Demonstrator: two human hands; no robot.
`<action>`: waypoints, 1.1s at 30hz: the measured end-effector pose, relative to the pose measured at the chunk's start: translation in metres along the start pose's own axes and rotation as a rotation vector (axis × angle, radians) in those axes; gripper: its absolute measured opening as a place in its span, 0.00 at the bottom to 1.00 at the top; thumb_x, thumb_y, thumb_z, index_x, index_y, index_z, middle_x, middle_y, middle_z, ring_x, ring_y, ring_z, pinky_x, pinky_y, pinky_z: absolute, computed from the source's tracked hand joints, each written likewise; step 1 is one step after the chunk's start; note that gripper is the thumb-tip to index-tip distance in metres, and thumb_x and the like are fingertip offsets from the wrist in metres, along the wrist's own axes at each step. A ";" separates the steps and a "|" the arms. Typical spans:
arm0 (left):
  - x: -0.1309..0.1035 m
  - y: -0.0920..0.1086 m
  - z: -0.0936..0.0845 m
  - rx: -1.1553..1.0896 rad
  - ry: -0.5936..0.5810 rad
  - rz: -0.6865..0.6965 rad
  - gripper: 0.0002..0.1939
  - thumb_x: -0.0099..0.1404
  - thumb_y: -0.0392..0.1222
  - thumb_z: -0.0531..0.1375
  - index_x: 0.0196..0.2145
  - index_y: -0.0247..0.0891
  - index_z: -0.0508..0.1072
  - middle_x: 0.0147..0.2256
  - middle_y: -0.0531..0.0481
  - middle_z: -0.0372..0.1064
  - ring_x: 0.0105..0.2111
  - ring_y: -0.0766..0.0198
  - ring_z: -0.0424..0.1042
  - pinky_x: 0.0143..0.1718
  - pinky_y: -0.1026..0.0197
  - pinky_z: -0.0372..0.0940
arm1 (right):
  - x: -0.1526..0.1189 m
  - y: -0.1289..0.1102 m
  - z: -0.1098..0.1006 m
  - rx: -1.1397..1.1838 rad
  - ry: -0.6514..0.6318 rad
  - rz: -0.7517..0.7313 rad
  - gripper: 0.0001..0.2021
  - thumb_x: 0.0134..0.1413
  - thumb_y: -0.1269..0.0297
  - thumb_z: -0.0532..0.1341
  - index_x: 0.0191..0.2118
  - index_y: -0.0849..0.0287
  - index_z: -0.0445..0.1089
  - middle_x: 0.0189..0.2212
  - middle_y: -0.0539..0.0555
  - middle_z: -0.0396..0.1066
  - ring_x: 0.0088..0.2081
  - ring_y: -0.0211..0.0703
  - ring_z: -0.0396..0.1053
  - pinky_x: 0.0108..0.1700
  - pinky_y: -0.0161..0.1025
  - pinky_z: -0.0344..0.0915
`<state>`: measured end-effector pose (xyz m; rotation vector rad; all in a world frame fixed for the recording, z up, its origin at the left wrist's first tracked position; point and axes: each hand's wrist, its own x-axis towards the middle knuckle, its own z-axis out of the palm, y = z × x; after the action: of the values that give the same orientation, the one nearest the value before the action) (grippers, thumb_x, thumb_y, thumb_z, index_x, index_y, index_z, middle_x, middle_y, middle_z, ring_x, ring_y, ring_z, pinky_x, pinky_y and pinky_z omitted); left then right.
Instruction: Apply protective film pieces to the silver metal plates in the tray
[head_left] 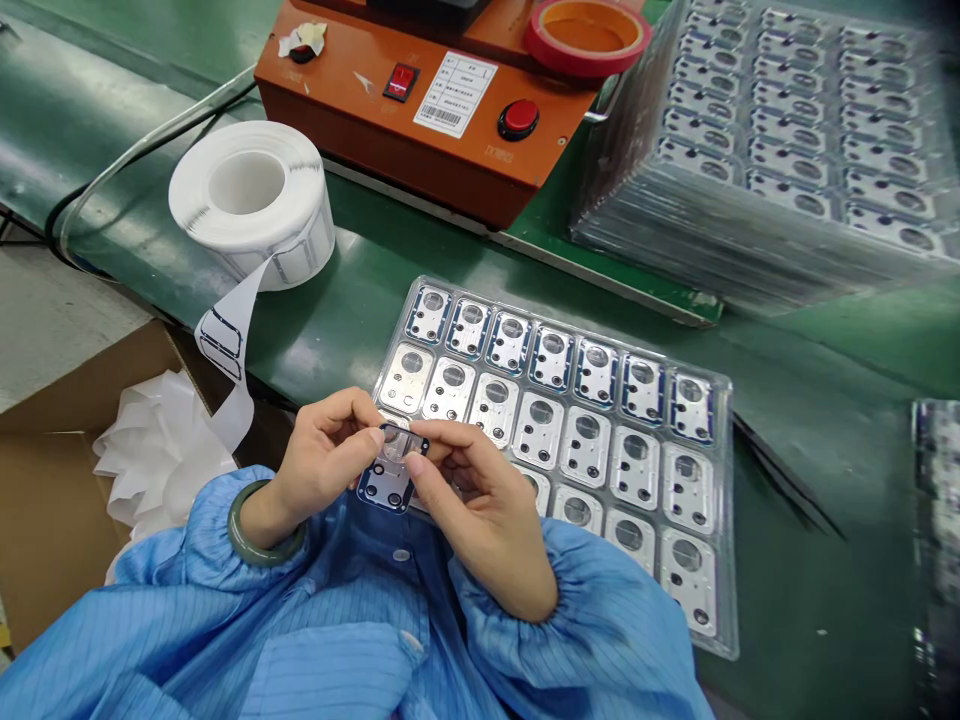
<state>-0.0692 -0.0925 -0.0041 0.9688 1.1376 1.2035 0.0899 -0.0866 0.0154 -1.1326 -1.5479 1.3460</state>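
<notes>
Both hands meet over the lower left of a clear plastic tray (724, 480) holding rows of small silver plates. Between them is a silver plate with a dark blue border (386, 482), with a round window near its top and small round holes below. My left hand (322, 460) pinches its upper left edge between thumb and forefinger. My right hand (480, 500) grips its upper right side, thumb tip on the face near the window. In the tray, the far row of plates shows dark blue borders; the nearer rows look plain silver.
A white label roll (300, 245) trails its strip leftward into a cardboard box (52, 500). Behind stands an orange machine (420, 140) with a red tape roll (589, 38) on it. Stacked trays (720, 235) rise at back right. Black tweezers (787, 478) lie right of the tray.
</notes>
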 end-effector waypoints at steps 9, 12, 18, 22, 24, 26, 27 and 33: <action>0.005 -0.003 0.002 0.153 0.209 0.170 0.12 0.63 0.41 0.60 0.44 0.37 0.70 0.35 0.49 0.70 0.18 0.77 0.61 0.18 0.72 0.61 | 0.019 0.005 -0.001 -0.031 0.167 0.148 0.15 0.57 0.62 0.60 0.50 0.55 0.62 0.23 0.45 0.66 0.22 0.35 0.67 0.26 0.35 0.67; 0.005 -0.007 -0.003 0.255 0.304 0.326 0.10 0.64 0.39 0.58 0.43 0.37 0.71 0.38 0.48 0.69 0.21 0.76 0.65 0.20 0.71 0.62 | 0.037 0.007 -0.003 -0.056 0.222 0.229 0.16 0.56 0.58 0.60 0.48 0.56 0.62 0.22 0.45 0.67 0.21 0.37 0.68 0.23 0.35 0.67; 0.000 -0.012 -0.020 0.283 0.441 0.347 0.06 0.65 0.38 0.57 0.38 0.36 0.72 0.27 0.53 0.68 0.17 0.76 0.63 0.16 0.72 0.59 | 0.057 0.011 0.007 -0.578 0.228 0.126 0.12 0.57 0.58 0.59 0.43 0.59 0.69 0.25 0.49 0.70 0.28 0.43 0.69 0.32 0.41 0.65; -0.004 -0.017 -0.035 0.299 0.578 0.384 0.06 0.65 0.40 0.57 0.37 0.35 0.72 0.28 0.52 0.69 0.16 0.76 0.62 0.15 0.71 0.59 | 0.048 0.012 0.013 -0.793 0.289 -0.147 0.10 0.60 0.62 0.56 0.40 0.60 0.72 0.33 0.56 0.71 0.35 0.45 0.69 0.35 0.41 0.64; -0.006 -0.023 -0.045 0.291 0.682 0.425 0.07 0.65 0.41 0.57 0.38 0.35 0.71 0.31 0.51 0.70 0.17 0.76 0.63 0.15 0.71 0.58 | 0.042 0.014 0.011 -0.829 0.222 -0.285 0.08 0.60 0.64 0.57 0.38 0.60 0.72 0.36 0.58 0.71 0.39 0.47 0.68 0.40 0.43 0.65; -0.008 -0.030 -0.054 0.287 0.778 0.461 0.07 0.65 0.41 0.57 0.39 0.36 0.69 0.32 0.51 0.69 0.18 0.75 0.63 0.15 0.71 0.57 | 0.037 0.018 0.008 -0.873 0.130 -0.364 0.07 0.59 0.67 0.57 0.38 0.59 0.72 0.39 0.59 0.72 0.42 0.50 0.67 0.44 0.48 0.65; -0.009 -0.035 -0.059 0.299 0.831 0.476 0.08 0.64 0.41 0.57 0.40 0.37 0.69 0.33 0.51 0.69 0.19 0.75 0.63 0.16 0.71 0.58 | 0.035 0.020 0.007 -0.891 0.102 -0.379 0.06 0.59 0.67 0.57 0.39 0.59 0.72 0.41 0.59 0.72 0.43 0.51 0.67 0.45 0.49 0.64; -0.011 -0.056 -0.087 0.580 1.084 0.457 0.20 0.60 0.44 0.60 0.49 0.39 0.63 0.47 0.43 0.62 0.44 0.62 0.68 0.42 0.60 0.65 | 0.032 0.009 0.009 -0.825 0.123 -0.481 0.07 0.59 0.69 0.58 0.42 0.60 0.70 0.43 0.61 0.71 0.45 0.51 0.68 0.47 0.51 0.65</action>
<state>-0.1438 -0.1124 -0.0735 1.0334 2.2923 1.9183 0.0727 -0.0590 0.0054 -1.1513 -2.1740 0.2914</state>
